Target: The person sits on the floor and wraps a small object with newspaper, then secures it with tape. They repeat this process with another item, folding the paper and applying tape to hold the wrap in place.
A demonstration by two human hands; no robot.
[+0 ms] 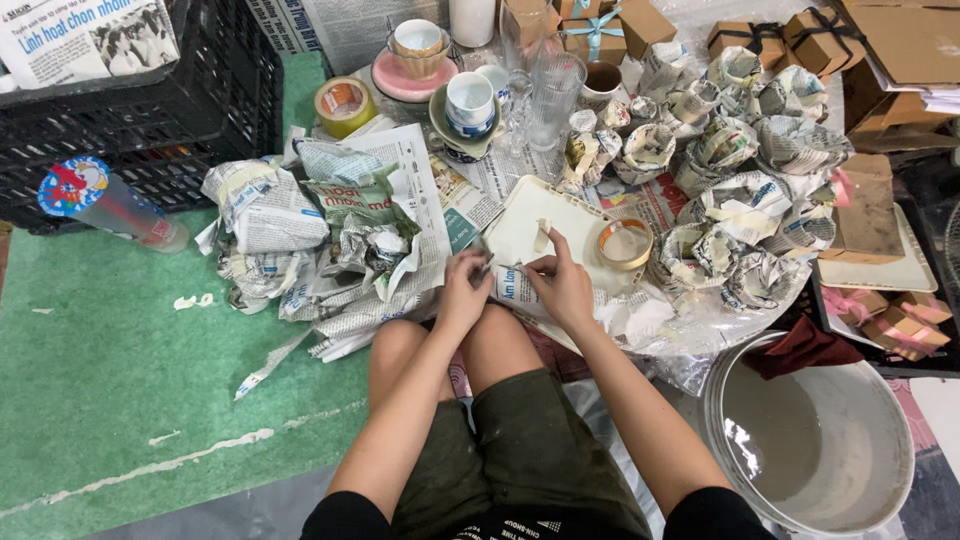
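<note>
My left hand [464,283] and my right hand [558,281] meet over a newspaper-wrapped item [510,283] that rests above my knees. Both pinch the paper at its edge. A short strip of tape [541,235] sticks up from my right hand's fingers. Just beyond lies a white rectangular tray [520,225], and a roll of clear tape [625,243] sits to its right. Crumpled newspaper sheets [375,225] lie to the left of my hands.
Several newspaper-wrapped bundles [740,180] pile at the right. Cups, saucers and glasses [470,100] stand at the back with a brown tape roll [343,103]. A black crate [150,100] is at the left, brown gift boxes [820,35] at top right, a grey bucket [880,480] at lower right.
</note>
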